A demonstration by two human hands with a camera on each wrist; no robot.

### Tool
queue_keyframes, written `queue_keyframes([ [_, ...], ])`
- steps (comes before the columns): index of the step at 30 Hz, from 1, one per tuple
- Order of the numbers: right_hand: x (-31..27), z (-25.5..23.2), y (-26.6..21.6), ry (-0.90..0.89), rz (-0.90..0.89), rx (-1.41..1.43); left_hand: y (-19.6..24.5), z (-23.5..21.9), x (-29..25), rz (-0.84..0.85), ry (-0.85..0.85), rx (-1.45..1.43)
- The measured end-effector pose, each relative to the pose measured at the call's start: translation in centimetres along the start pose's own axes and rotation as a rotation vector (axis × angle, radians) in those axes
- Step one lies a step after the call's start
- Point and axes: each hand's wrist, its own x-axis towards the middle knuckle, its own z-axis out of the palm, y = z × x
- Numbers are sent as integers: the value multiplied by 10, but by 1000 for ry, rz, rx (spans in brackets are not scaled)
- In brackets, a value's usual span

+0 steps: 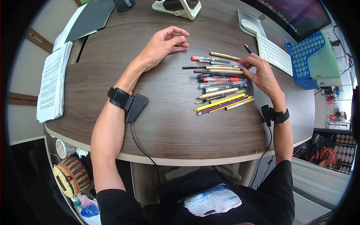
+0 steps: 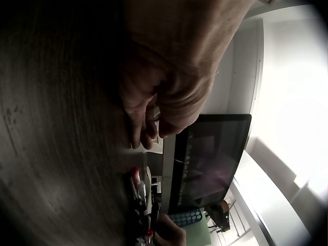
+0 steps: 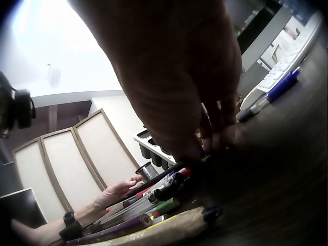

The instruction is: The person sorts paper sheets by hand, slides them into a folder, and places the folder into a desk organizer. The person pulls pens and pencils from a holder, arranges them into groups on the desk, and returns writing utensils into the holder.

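Pens and pencils lie in a rough row on the brown desk, among them a purple pencil (image 1: 223, 104), a yellow pencil (image 1: 213, 102) and a red-capped pen (image 1: 225, 79). My right hand (image 1: 259, 71) is at the right end of the row, its thumb and forefinger pinching the end of a clear pen with blue on it (image 1: 225, 61). In the right wrist view the fingertips are in shadow and partly hide that end. To the left of the row, my left hand (image 1: 167, 42) rests with loosely curled fingers and holds nothing.
A blue pen (image 1: 248, 48) lies apart, near the white keyboard (image 1: 275, 55) and mouse (image 1: 249, 26). A blue file rack (image 1: 305, 56) stands at the right. Stacked papers (image 1: 56, 80) are at the left edge, and a white holder (image 1: 183, 8) is at the back.
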Motion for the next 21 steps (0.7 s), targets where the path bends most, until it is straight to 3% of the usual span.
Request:
queue_keyframes([
  [10,8,2,5,49,-103,-40,1,1,0,-9,-5,-13],
  [21,36,-6,-7,-166,-103,-101,1,-1,1,0,-13,-19],
])
